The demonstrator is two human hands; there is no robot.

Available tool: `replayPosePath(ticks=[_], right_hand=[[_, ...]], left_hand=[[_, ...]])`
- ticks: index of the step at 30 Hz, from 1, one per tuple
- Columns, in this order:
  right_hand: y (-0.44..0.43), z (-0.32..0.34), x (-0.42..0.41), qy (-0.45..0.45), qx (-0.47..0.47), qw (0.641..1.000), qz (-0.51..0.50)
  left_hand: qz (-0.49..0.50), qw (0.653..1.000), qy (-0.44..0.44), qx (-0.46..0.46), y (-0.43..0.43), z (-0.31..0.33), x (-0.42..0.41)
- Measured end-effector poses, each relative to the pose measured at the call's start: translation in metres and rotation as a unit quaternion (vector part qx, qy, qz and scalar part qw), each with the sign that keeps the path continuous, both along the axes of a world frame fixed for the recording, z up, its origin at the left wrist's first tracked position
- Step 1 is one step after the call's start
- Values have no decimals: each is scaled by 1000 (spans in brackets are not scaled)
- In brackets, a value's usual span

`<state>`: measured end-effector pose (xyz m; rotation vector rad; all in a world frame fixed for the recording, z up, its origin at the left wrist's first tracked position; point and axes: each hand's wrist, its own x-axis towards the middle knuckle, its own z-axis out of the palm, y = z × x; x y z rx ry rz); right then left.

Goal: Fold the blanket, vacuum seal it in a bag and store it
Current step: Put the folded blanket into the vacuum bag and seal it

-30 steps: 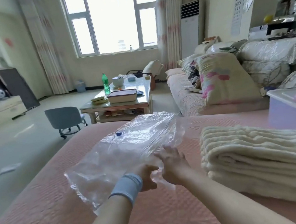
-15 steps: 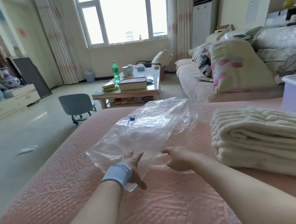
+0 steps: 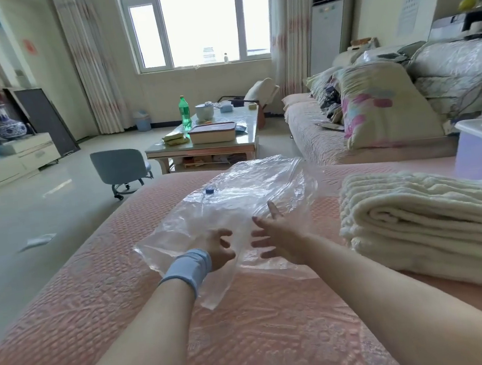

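A: Both hands, left hand point(image 3: 217, 247) & right hand point(image 3: 275, 236), splayed wide, gripping nothing, over the vacuum bag point(image 3: 236, 206) mid-bed point(image 3: 97, 301).
B: Blanket point(image 3: 428, 222) sits folded at 3 o'clock. Find the bag's mouth, spread it wide first.

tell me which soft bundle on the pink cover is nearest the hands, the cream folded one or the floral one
The cream folded blanket, just right of the right hand. The floral pillow stands farther back on the sofa.
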<state>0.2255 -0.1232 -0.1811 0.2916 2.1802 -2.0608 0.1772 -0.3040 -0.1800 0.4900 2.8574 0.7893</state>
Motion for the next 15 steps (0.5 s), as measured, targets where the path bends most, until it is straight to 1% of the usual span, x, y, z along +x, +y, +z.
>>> replayPosePath(ticks=[1,2,5,6,8,9,10,11,12,13,14,15], right_hand=[[-1,4,1,-2,-52,999,4],[-2,7,1,0,-83,997,6],[2,14,2,31,-149,988,-13],[5,18,1,47,-176,983,-14],[8,31,3,77,-208,975,-13],[10,37,4,86,-189,978,-21],[15,41,7,90,-142,985,-29],[18,45,11,83,-86,992,-29],[22,49,17,70,-38,997,-17],[28,53,23,57,-12,998,5],[35,57,29,43,-11,998,32],[42,61,33,40,-21,998,52]], left_hand=[[-2,1000,-5,-3,6,-1,2],[-8,1000,-3,1,11,-1,3],[-34,997,-43,59,28,9,11],[-42,996,-27,74,36,13,14],[-11,994,42,105,52,24,18],[19,988,55,141,59,30,19],[42,979,52,194,67,37,21],[57,965,28,254,72,43,21],[61,945,-6,320,77,50,23],[59,918,-51,389,83,56,26],[49,888,-97,446,88,61,28],[30,866,-135,480,93,67,31]])
